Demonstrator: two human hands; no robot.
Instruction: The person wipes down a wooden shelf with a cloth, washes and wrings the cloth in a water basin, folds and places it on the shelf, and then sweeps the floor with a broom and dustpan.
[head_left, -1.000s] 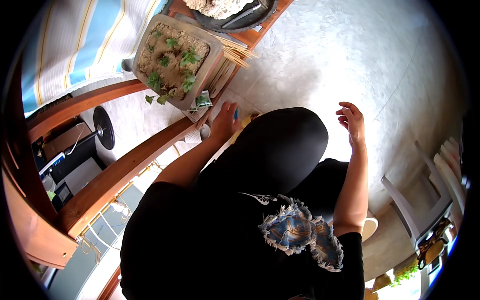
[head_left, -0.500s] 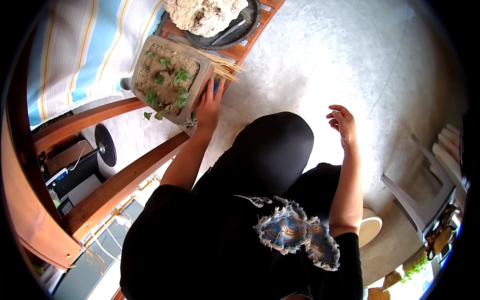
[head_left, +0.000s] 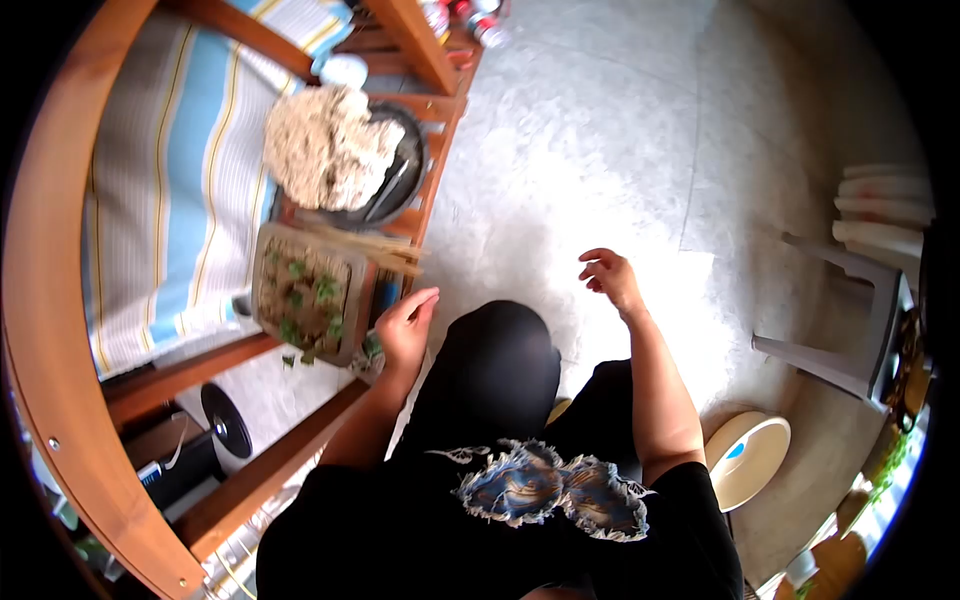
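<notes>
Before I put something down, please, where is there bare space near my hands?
Bare floor lies ahead of your left hand and right hand, between the slatted bench and gray stool. The bench is crowded with planter, sticks and black dish.

The left hand (head_left: 405, 335) curls inward, hiding its palm, so whether it holds anything cannot be told. On the right hand (head_left: 613, 280), bent fingers overlap and cover one another. The planter (head_left: 357, 305) is blurred, its seedlings (head_left: 325, 290) smeared and their leaves indistinct; the sticks (head_left: 375, 245) beside it run together. A blue thing (head_left: 391, 293) by its rim is too small to make out. The rock (head_left: 320, 145) hides much of the tray (head_left: 410, 165). The cans (head_left: 488, 28) are cut by the top edge, lettering unreadable. The right sleeve (head_left: 705, 510) overlaps the basin (head_left: 760, 470), and a yellowish patch (head_left: 560, 408) between the legs (head_left: 505, 360) is mostly covered.
</notes>
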